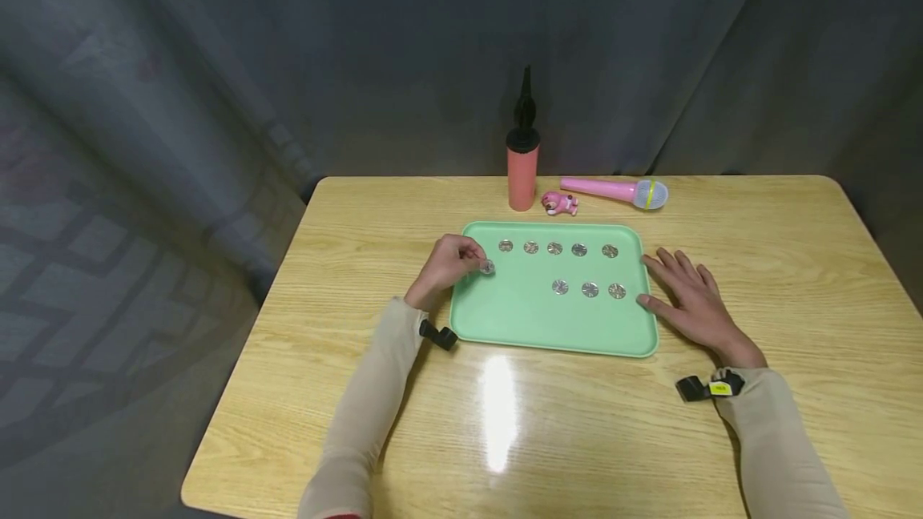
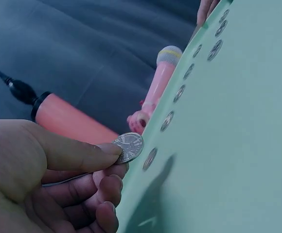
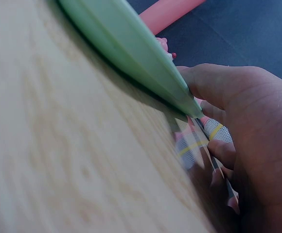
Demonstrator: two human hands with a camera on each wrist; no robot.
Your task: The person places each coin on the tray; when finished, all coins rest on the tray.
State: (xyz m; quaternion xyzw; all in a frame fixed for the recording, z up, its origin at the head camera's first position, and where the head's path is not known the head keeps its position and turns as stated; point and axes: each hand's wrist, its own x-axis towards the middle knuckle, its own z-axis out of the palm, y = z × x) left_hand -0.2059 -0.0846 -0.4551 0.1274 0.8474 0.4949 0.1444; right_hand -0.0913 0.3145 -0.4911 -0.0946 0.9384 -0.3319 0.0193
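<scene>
My left hand [image 1: 452, 264] pinches a silver coin [image 2: 130, 146] between thumb and forefinger, over the left end of a mint-green tray [image 1: 534, 319]. In the left wrist view the other fingers curl loosely beneath it. Several more silver coins lie flat on the tray in a back row, the nearest coin [image 1: 505, 246] just beyond my left fingertips. Three others form a shorter row in front, among them a middle coin [image 1: 590, 290]. At the tray's right edge rests my right hand [image 1: 692, 303], fingers spread and nearly straight, with the thumb touching the rim [image 3: 180, 92].
Behind the tray stands a coral hand pump [image 1: 522, 175] with a black nozzle. A small pink bear figure [image 1: 559, 203] lies beside it, then a pink toy microphone [image 1: 613, 189]. The wooden table [image 1: 577, 431] ends at a dark curtain [image 1: 404, 62].
</scene>
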